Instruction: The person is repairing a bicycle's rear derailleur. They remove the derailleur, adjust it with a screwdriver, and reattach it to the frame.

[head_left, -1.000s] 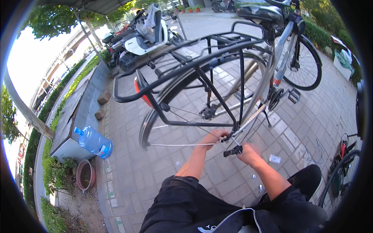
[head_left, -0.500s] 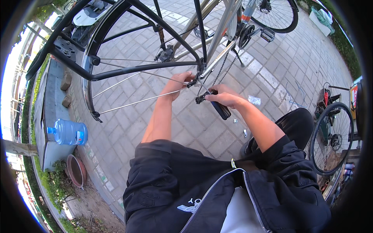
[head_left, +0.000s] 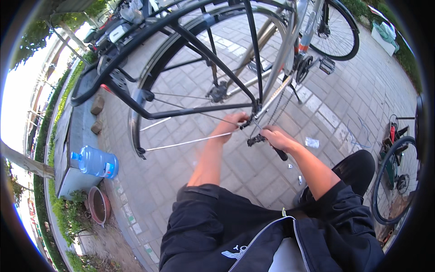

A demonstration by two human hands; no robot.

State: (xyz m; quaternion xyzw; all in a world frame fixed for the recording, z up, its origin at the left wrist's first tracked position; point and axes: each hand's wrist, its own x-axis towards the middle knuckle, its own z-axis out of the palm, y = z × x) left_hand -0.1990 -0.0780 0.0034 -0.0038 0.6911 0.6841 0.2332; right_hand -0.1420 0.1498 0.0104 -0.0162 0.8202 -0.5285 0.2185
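Leftmost, well apart from the bicycle (head_left: 280, 61), a blue plastic jug (head_left: 97, 162) and a reddish-brown pot (head_left: 99, 206) occupy the ground on its left side. The black rear rack (head_left: 195, 110) is mounted over the tail of the bicycle. At the lower rear end of the bicycle, the left hand (head_left: 235, 121) has its fingers bent against the frame end; whether it grips a part cannot be determined. The rear derailleur (head_left: 256, 140) hangs just below that end of the bicycle. Beside it, the right hand (head_left: 277, 138) is closed around a black-handled tool (head_left: 282, 155), the handle projecting beneath the palm. To the right of the bicycle's rear end, a clear packet (head_left: 311, 142) lies on the paving (head_left: 335, 156). Farthest right of the bicycle is a separate wheel (head_left: 374, 197).
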